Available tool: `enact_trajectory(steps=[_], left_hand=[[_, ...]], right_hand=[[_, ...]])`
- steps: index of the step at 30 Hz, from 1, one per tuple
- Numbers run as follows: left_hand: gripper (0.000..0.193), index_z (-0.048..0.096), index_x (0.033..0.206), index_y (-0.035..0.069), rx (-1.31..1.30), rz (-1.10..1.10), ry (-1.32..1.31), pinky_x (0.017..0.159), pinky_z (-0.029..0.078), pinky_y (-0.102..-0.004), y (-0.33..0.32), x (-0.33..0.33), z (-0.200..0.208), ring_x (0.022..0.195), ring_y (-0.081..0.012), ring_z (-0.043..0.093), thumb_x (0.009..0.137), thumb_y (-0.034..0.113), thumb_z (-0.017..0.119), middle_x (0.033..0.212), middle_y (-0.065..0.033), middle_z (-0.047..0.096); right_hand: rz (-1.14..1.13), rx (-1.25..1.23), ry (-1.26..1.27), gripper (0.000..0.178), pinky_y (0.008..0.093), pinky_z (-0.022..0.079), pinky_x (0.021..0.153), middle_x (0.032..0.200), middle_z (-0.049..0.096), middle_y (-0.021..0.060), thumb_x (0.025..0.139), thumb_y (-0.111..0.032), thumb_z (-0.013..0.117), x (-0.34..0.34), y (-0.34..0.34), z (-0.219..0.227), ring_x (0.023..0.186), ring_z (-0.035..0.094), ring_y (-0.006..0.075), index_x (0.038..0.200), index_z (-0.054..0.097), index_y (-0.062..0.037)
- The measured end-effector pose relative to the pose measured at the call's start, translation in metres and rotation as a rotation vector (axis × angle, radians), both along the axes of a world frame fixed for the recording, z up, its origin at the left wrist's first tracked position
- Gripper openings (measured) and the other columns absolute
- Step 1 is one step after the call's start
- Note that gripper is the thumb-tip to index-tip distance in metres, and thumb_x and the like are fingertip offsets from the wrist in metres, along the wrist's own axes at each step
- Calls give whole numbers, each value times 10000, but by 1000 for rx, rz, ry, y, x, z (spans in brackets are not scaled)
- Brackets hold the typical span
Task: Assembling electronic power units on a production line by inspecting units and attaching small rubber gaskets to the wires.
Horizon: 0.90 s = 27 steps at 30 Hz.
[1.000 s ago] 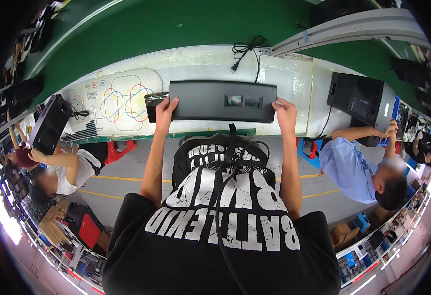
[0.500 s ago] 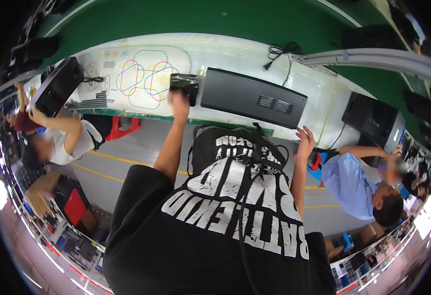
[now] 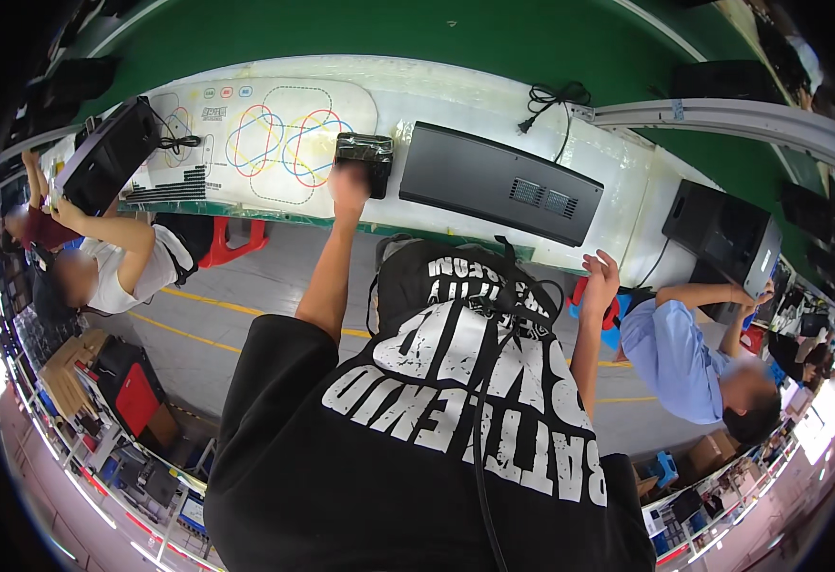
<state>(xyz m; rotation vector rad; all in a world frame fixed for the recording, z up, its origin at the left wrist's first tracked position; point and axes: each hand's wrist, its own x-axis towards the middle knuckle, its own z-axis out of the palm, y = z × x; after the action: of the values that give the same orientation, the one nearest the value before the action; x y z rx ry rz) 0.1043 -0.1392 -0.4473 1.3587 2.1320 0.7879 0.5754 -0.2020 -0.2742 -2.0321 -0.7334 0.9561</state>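
Note:
My left hand (image 3: 349,193) is at a small black box (image 3: 364,145) with shiny clear tape along its far edge. Its fingers reach over the box and are smeared, so what they grip, if anything, does not show. Just right of the box a long dark grey computer case (image 3: 479,181) lies flat on the bench, with two vent grilles toward its right end. My right hand (image 3: 601,276) hovers near that end, off the bench's front edge. Its fingers are loosely bent and apart, with nothing visible in them.
A printed white mat (image 3: 246,181) covers the bench's left part. A coiled black power cord (image 3: 556,95) lies behind the case. More black cases stand at left (image 3: 108,157) and right (image 3: 722,234), with people working at them. A green belt (image 3: 389,29) runs beyond the bench.
My right hand has drawn slightly away from the case's corner, and its fingers are more bent. My left hand stays at the black box. The whole view has shifted a little.

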Motion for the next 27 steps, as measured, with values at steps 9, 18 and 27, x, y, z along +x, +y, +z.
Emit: enact_trajectory(steps=[9,18,27], left_hand=[[204,656,997,-55,-15,388,-592,561,466,-219,-8,-8,12,623,-95,581,854,89,629,750,-62,653],[242,613,1109,-38,18,383,-776,630,476,-224,-7,3,67,725,-96,573,884,46,583,841,-40,638],[328,550,1195,-9,162,-36,-1697,733,469,-279,1,112,325,831,-165,585,869,1,591,982,-95,629]], right_hand=[[41,78,-54,233,274,460,779,877,677,133,876,-63,540,-13,4,25,825,625,171,1097,571,5],[221,103,-194,224,254,442,775,865,673,105,889,-61,525,-56,34,73,842,616,145,1104,565,-11],[739,666,199,289,280,471,789,901,676,99,742,81,663,-187,81,196,849,624,185,1012,591,8]])
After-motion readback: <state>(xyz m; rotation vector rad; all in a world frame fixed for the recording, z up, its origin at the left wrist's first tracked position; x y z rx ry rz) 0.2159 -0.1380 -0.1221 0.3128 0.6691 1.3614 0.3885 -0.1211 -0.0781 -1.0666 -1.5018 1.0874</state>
